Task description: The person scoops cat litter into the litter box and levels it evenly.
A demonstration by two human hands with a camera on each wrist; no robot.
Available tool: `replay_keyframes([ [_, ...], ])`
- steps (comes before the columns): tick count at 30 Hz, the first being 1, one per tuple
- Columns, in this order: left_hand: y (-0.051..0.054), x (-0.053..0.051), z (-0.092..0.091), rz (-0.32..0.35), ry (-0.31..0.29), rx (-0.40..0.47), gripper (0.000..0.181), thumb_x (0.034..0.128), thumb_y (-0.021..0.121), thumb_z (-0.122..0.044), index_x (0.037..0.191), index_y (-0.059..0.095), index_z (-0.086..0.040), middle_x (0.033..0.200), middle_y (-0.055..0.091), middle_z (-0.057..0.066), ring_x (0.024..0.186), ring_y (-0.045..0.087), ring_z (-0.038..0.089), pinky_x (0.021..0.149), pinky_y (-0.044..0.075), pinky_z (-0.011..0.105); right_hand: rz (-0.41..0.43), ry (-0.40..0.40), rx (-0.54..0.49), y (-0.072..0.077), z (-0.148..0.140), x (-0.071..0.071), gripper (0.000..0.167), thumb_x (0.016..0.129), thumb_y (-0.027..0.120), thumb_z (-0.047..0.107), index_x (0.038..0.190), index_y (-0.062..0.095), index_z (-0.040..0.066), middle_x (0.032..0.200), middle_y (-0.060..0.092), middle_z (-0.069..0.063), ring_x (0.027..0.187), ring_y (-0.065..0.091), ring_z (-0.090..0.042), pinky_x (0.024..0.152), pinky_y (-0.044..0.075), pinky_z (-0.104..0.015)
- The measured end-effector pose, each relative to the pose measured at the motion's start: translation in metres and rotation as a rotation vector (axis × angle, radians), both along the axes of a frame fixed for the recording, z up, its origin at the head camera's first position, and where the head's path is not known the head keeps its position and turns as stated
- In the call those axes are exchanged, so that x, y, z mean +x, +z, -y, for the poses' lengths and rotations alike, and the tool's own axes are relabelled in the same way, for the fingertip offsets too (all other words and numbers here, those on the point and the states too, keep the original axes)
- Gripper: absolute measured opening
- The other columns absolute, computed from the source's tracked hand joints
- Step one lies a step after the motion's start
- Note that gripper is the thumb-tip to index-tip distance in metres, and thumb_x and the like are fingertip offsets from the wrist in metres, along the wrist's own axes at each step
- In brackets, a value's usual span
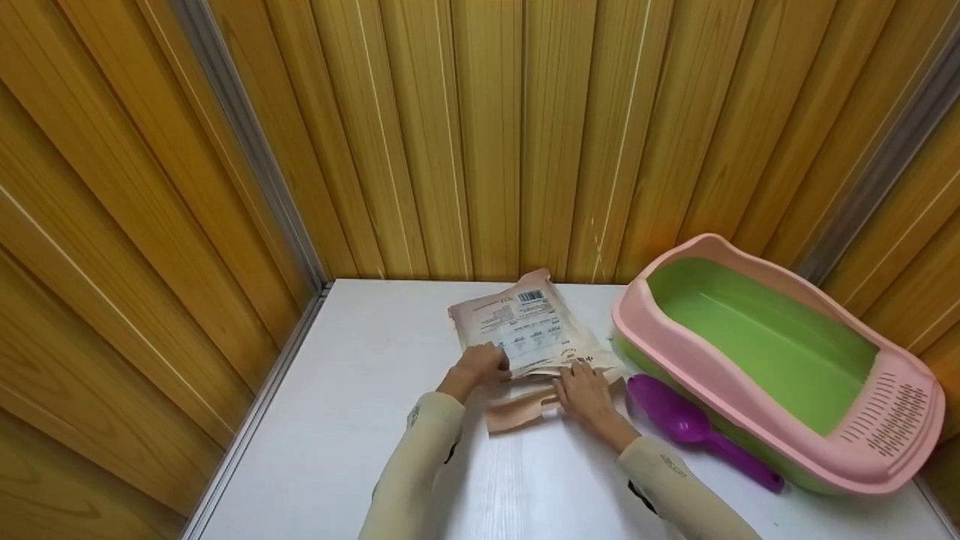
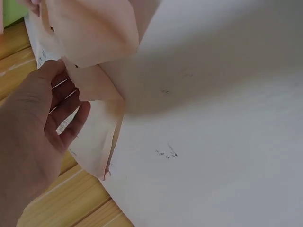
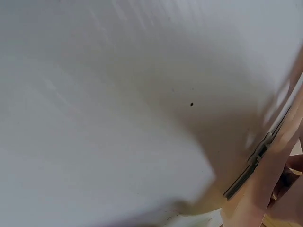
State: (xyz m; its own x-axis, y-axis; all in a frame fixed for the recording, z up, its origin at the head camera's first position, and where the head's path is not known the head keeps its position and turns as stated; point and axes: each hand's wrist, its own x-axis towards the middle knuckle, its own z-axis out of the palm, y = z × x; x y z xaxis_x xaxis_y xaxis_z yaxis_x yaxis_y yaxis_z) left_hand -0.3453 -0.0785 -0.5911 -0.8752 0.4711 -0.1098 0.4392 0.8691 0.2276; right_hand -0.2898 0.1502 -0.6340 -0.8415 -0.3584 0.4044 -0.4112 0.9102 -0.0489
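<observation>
From my remote seat, I judge the bag (image 1: 517, 322) the thing to worry about: it lies on the surface (image 1: 375, 360), printed side up, its near end between two hands. The left hand (image 1: 484, 364) pinches that edge between thumb and fingers; the right hand (image 1: 583, 388) lies on the edge beside it, but I can't tell whether it grips or only presses. An uneven pull there could run a rip into the body, and whatever is inside might spill. The right forearm passes near the purple scoop (image 1: 679, 412), so a wide elbow could knock it. The bag looks like thin, creased, pinkish paper or film, with a loose, browner flap (image 1: 517, 415) at its near end. The scoop, smooth plastic with a rounded bowl, lies beside a deep green tray with a wavy pink rim (image 1: 712, 379).
</observation>
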Motion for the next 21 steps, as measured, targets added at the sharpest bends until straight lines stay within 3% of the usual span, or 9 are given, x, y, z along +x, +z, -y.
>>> replay_keyframes([
  [2, -0.004, 0.002, -0.008, -0.163, -0.084, -0.132, 0.019, 0.0953, 0.071, -0.031, 0.092, 0.081, -0.016, 0.086, 0.078, 0.0, 0.067, 0.06, 0.014, 0.068, 0.054, 0.03, -0.039, -0.014, 0.038, 0.001, -0.001, -0.001, 0.026, 0.098, 0.06, 0.026, 0.105, 0.066, 0.001, 0.106, 0.062, -0.019, 0.103, 0.058, -0.035, 0.088, 0.047, -0.049],
  [4, -0.008, 0.005, -0.016, -0.302, -0.131, -0.27, 0.02, 0.0961, 0.069, -0.034, 0.089, 0.08, -0.019, 0.082, 0.077, -0.002, 0.065, 0.062, 0.015, 0.068, 0.057, 0.032, -0.066, -0.025, 0.074, 0.001, -0.001, -0.001, 0.027, 0.098, 0.06, 0.027, 0.103, 0.065, 0.0, 0.107, 0.058, -0.018, 0.103, 0.055, -0.034, 0.089, 0.045, -0.047],
  [6, -0.013, 0.009, -0.023, -0.39, -0.137, -0.389, 0.023, 0.0971, 0.066, -0.036, 0.086, 0.079, -0.021, 0.078, 0.075, -0.003, 0.061, 0.061, 0.014, 0.065, 0.056, 0.032, -0.081, -0.033, 0.108, 0.001, 0.0, 0.0, 0.029, 0.097, 0.061, 0.028, 0.102, 0.065, 0.0, 0.106, 0.056, -0.017, 0.101, 0.053, -0.033, 0.09, 0.044, -0.045],
  [9, -0.021, 0.013, -0.029, -0.46, -0.128, -0.509, 0.025, 0.0986, 0.062, -0.035, 0.085, 0.078, -0.021, 0.075, 0.072, -0.004, 0.057, 0.055, 0.013, 0.062, 0.053, 0.03, -0.07, -0.045, 0.15, 0.001, 0.002, 0.003, 0.034, 0.098, 0.06, 0.03, 0.106, 0.067, -0.003, 0.111, 0.059, -0.018, 0.104, 0.055, -0.033, 0.093, 0.045, -0.044],
  [12, -0.023, 0.015, -0.03, -0.505, -0.144, -0.533, 0.026, 0.0984, 0.062, -0.034, 0.083, 0.078, -0.021, 0.073, 0.071, -0.005, 0.055, 0.051, 0.013, 0.059, 0.051, 0.029, -0.021, -0.037, 0.157, 0.003, 0.004, 0.005, 0.033, 0.1, 0.058, 0.028, 0.107, 0.068, -0.003, 0.112, 0.062, -0.017, 0.106, 0.058, -0.032, 0.097, 0.047, -0.044],
  [15, -0.018, 0.013, -0.027, -0.575, -0.162, -0.5, 0.023, 0.0958, 0.064, -0.029, 0.079, 0.077, -0.022, 0.07, 0.07, -0.005, 0.054, 0.052, 0.013, 0.057, 0.05, 0.03, 0.024, -0.001, 0.146, 0.006, 0.008, 0.005, 0.029, 0.1, 0.059, 0.025, 0.099, 0.069, -0.003, 0.103, 0.065, -0.015, 0.098, 0.062, -0.031, 0.092, 0.052, -0.042],
  [19, -0.002, 0.009, -0.018, -0.654, -0.135, -0.455, 0.018, 0.0908, 0.067, -0.022, 0.075, 0.076, -0.021, 0.068, 0.07, -0.004, 0.055, 0.058, 0.014, 0.057, 0.051, 0.032, 0.081, 0.055, 0.24, 0.015, 0.013, 0.002, 0.031, 0.097, 0.065, 0.028, 0.095, 0.067, -0.002, 0.095, 0.065, -0.015, 0.089, 0.063, -0.029, 0.086, 0.055, -0.04],
  [21, 0.009, 0.006, -0.016, -0.677, -0.117, -0.445, 0.018, 0.0901, 0.067, -0.022, 0.075, 0.075, -0.02, 0.069, 0.07, -0.003, 0.056, 0.06, 0.014, 0.057, 0.052, 0.033, 0.139, 0.059, 0.296, 0.02, 0.014, -0.001, 0.033, 0.098, 0.064, 0.031, 0.099, 0.065, -0.002, 0.097, 0.065, -0.015, 0.092, 0.062, -0.029, 0.089, 0.054, -0.039],
])
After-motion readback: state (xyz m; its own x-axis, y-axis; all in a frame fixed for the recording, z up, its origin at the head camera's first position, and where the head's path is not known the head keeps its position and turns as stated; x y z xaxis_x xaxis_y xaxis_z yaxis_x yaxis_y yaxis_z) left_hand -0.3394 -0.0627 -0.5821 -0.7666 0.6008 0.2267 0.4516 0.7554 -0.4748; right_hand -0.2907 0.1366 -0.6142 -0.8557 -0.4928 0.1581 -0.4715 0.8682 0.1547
